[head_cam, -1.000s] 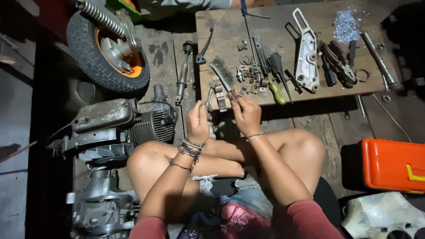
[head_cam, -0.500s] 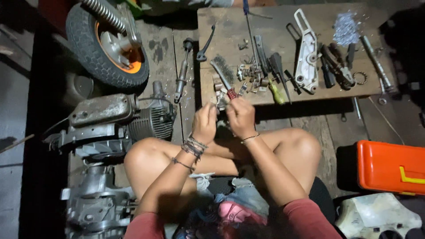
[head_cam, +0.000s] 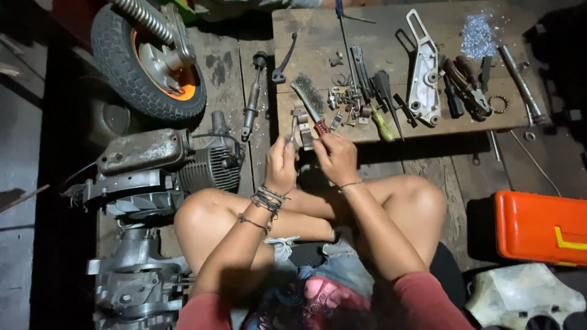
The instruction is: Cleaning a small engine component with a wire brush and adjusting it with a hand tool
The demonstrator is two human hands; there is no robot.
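A small grey metal part (head_cam: 304, 135) sits at the frame's centre, pinched between both hands just above the knees; the left hand (head_cam: 280, 165) is curled closed on it, the right hand (head_cam: 334, 157) gripping its other side; just above lies a red-handled wire brush (head_cam: 310, 101) on the wooden board (head_cam: 391, 128); an orange plastic toolbox (head_cam: 541, 226) sits lower right.

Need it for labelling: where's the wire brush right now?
Head view: the wire brush lies on the wooden board near its left front edge, its red handle end just above the right hand, with small metal parts to its right.
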